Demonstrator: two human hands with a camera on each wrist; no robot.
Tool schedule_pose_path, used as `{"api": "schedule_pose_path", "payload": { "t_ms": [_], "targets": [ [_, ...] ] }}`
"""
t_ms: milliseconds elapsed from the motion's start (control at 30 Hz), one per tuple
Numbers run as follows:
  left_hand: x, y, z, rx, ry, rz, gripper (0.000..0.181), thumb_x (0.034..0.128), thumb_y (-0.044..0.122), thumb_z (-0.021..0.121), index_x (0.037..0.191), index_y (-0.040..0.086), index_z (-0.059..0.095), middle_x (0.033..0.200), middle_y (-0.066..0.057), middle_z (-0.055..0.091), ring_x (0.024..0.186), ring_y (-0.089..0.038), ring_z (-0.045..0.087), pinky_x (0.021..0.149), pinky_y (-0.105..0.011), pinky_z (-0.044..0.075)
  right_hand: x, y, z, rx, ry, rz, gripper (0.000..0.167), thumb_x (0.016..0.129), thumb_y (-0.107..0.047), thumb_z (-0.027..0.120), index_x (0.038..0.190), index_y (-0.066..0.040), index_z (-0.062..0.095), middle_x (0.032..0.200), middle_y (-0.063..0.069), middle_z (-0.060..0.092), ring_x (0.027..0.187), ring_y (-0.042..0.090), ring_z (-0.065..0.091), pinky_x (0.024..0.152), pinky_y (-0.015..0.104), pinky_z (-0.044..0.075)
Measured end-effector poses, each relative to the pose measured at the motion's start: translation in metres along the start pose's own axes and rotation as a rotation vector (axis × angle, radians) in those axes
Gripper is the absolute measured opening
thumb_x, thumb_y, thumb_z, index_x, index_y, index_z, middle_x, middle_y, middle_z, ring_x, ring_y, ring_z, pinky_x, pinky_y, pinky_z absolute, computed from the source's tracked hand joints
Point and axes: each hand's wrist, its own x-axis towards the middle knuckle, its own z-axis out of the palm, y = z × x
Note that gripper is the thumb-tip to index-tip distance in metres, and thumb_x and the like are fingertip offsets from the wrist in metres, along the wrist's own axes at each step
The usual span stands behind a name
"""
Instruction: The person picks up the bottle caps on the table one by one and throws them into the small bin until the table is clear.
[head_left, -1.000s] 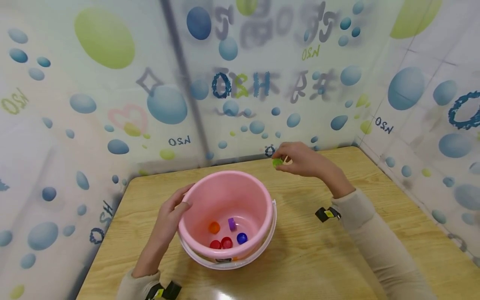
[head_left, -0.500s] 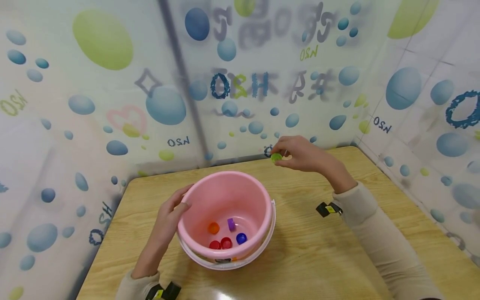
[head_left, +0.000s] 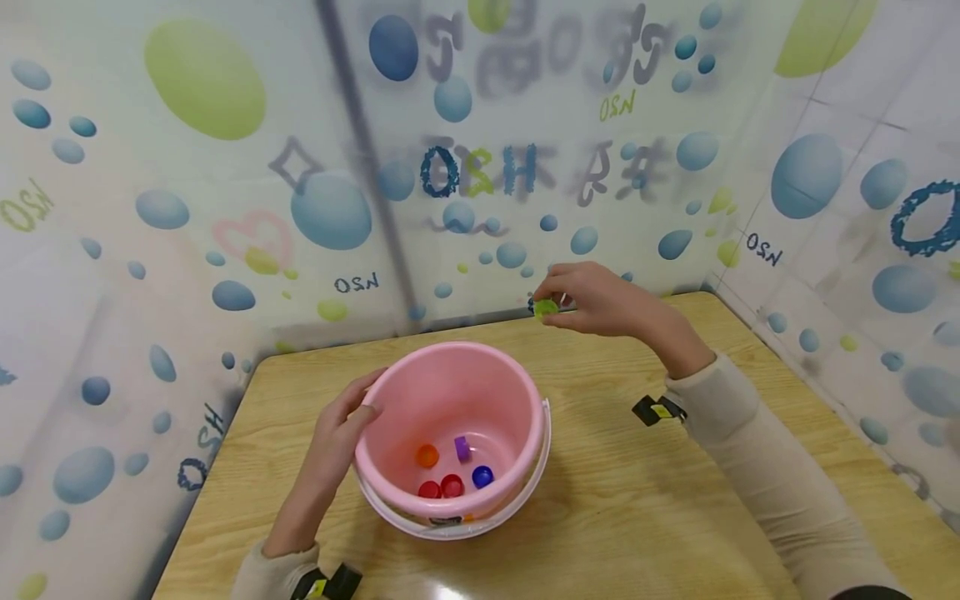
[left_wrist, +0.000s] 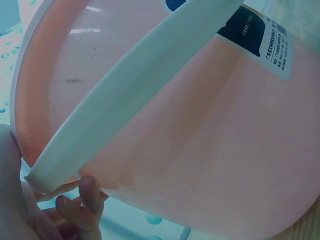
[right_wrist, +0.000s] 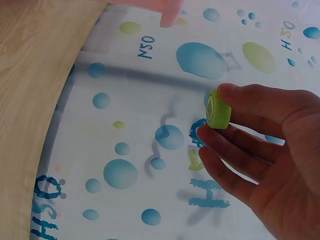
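A pink bucket stands on the table, tipped slightly toward me. My left hand grips its left rim, thumb over the edge. In the left wrist view, that hand's curled fingers show near the end of the white handle. Beyond the bucket, to its upper right, my right hand is raised and pinches a green bottle cap between thumb and fingertips. On the bucket floor lie an orange cap, a purple cap on its side, a blue cap and two red caps.
The wooden table carries the bucket and meets a patterned wall covering at the back. More of that covering hangs left and right. A printed label is stuck on the bucket's outside.
My right hand has risen a little and drifted slightly left, the green bottle cap still pinched. The left hand, bucket and caps inside keep their places.
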Motion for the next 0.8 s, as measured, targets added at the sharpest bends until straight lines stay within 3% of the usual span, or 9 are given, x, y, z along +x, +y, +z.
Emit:
{"api": "schedule_pose_path", "payload": {
  "t_ms": [200, 500, 800],
  "targets": [
    [0.0, 0.0, 0.0, -0.006, 0.003, -0.003, 0.042, 0.1043, 0.017, 0.049, 0.145, 0.02, 0.06, 0.136, -0.017, 0.066, 0.103, -0.018, 0.071, 0.083, -0.024, 0.059, 0.004, -0.009, -0.004, 0.012, -0.02, -0.018, 0.031, 0.095, -0.019, 0.075, 0.123, -0.006, 0.074, 0.115, 0.008, 0.069, 0.096, 0.023, 0.071, 0.085, 0.039, 0.06],
    [-0.001, 0.0, 0.0, -0.007, -0.003, -0.01, 0.043, 0.1047, 0.018, 0.048, 0.146, 0.021, 0.059, 0.139, -0.015, 0.065, 0.103, -0.011, 0.069, 0.084, -0.021, 0.058, 0.012, -0.02, -0.008, 0.0, -0.015, -0.068, 0.027, 0.093, -0.019, 0.077, 0.116, -0.006, 0.075, 0.108, 0.006, 0.069, 0.091, 0.019, 0.069, 0.083, 0.036, 0.06],
    [0.0, 0.0, -0.001, -0.011, -0.012, -0.016, 0.043, 0.1052, 0.019, 0.047, 0.146, 0.022, 0.058, 0.139, -0.015, 0.064, 0.105, -0.012, 0.069, 0.085, -0.021, 0.058, 0.02, -0.028, -0.009, 0.031, -0.038, -0.107, 0.026, 0.093, -0.019, 0.077, 0.116, -0.008, 0.075, 0.108, 0.005, 0.069, 0.092, 0.017, 0.069, 0.084, 0.034, 0.06]
  ]
}}
